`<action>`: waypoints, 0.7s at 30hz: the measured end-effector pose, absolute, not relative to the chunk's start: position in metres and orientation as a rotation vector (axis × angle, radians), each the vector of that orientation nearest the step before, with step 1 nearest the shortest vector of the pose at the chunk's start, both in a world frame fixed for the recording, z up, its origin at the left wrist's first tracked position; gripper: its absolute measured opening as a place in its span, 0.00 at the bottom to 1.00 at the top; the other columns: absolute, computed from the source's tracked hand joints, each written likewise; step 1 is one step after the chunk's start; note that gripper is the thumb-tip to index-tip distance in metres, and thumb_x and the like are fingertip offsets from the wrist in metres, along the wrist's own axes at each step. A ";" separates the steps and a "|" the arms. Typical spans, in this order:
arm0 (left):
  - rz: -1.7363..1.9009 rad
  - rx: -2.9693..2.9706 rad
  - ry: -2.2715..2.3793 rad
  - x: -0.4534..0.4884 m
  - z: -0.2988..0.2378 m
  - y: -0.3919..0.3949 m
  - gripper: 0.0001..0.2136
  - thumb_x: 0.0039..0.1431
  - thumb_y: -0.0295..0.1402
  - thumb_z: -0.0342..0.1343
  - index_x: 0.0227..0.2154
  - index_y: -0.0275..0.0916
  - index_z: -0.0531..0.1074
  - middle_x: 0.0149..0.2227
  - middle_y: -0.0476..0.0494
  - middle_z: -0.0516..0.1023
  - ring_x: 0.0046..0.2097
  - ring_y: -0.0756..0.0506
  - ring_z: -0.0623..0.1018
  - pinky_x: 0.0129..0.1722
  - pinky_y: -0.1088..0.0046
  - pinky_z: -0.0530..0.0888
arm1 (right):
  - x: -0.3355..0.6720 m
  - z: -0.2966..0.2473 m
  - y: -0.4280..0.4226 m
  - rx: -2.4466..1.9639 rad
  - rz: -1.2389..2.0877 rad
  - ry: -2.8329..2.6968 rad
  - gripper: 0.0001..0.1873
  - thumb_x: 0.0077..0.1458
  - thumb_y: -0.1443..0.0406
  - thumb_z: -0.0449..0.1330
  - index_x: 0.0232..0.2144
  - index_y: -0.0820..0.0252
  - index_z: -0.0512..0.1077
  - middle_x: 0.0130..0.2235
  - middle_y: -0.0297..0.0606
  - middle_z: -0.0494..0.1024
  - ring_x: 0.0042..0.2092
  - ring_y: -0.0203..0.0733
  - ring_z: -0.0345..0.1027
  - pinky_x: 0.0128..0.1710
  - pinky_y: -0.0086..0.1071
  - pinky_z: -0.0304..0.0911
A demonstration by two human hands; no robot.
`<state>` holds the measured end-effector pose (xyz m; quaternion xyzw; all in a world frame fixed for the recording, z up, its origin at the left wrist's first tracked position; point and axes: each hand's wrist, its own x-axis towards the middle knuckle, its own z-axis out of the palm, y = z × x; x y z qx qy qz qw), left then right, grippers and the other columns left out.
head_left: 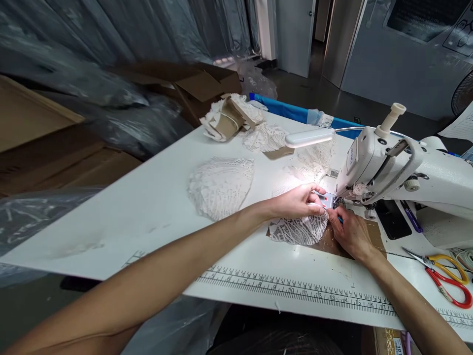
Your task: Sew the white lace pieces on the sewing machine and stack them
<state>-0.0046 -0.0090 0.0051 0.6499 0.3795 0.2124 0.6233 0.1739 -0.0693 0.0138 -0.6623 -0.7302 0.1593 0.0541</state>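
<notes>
A small piece of white lace (pixel 299 230) lies on a brown cardboard sheet (pixel 373 231) just in front of the needle of a white sewing machine (pixel 406 172). My left hand (pixel 301 201) rests on the lace's far edge, fingers pressed together and pinching it by the presser foot. My right hand (pixel 349 231) is closed beside it, holding a thin blue tool against the lace near the needle. The machine's lamp (pixel 308 138) lights the spot brightly.
A larger lace piece (pixel 221 186) lies to the left on the white table (pixel 148 212). More lace and cardboard bundles (pixel 232 118) sit at the far edge. Red and yellow scissors (pixel 443 276) lie at the right. A printed ruler (pixel 295 288) runs along the front edge.
</notes>
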 end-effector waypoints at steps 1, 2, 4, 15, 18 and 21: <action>0.493 1.498 0.865 -0.005 0.005 -0.009 0.27 0.50 0.38 0.64 0.50 0.34 0.64 0.26 0.52 0.73 0.28 0.49 0.71 0.30 0.72 0.64 | 0.174 0.014 -0.069 -2.009 0.499 -2.195 0.15 0.68 0.59 0.48 0.30 0.56 0.64 0.25 0.34 0.70 0.29 0.44 0.67 0.26 0.30 0.46; 0.499 1.497 0.858 -0.005 0.005 -0.009 0.26 0.50 0.38 0.64 0.50 0.34 0.64 0.26 0.51 0.74 0.29 0.49 0.72 0.31 0.72 0.65 | 0.175 0.013 -0.069 -1.998 0.526 -2.166 0.16 0.68 0.58 0.47 0.30 0.56 0.64 0.25 0.34 0.71 0.29 0.43 0.67 0.26 0.30 0.47; 0.501 1.477 0.847 -0.006 0.005 -0.009 0.27 0.50 0.38 0.64 0.51 0.33 0.64 0.28 0.50 0.76 0.31 0.48 0.74 0.33 0.71 0.66 | 0.177 0.012 -0.069 -1.952 0.602 -2.098 0.17 0.68 0.57 0.45 0.30 0.55 0.64 0.26 0.35 0.71 0.29 0.43 0.67 0.27 0.30 0.49; 0.492 1.512 0.880 -0.006 0.010 -0.012 0.27 0.48 0.39 0.63 0.50 0.34 0.64 0.26 0.55 0.71 0.29 0.50 0.71 0.32 0.73 0.65 | 0.181 0.013 -0.071 -1.867 0.543 -2.191 0.17 0.68 0.60 0.45 0.26 0.56 0.62 0.25 0.32 0.67 0.28 0.40 0.62 0.28 0.29 0.48; 0.488 1.535 0.901 -0.005 0.012 -0.014 0.26 0.48 0.39 0.63 0.50 0.34 0.65 0.27 0.54 0.71 0.30 0.50 0.71 0.33 0.72 0.65 | 0.180 0.015 -0.070 -1.886 0.530 -2.235 0.17 0.69 0.61 0.46 0.27 0.56 0.63 0.26 0.32 0.67 0.28 0.40 0.62 0.27 0.29 0.47; 0.481 1.543 0.889 -0.005 0.011 -0.014 0.26 0.48 0.39 0.62 0.50 0.34 0.65 0.28 0.53 0.71 0.30 0.49 0.71 0.34 0.72 0.65 | 0.180 0.016 -0.069 -1.901 0.505 -2.269 0.17 0.69 0.61 0.47 0.27 0.56 0.64 0.26 0.32 0.68 0.28 0.39 0.63 0.27 0.29 0.46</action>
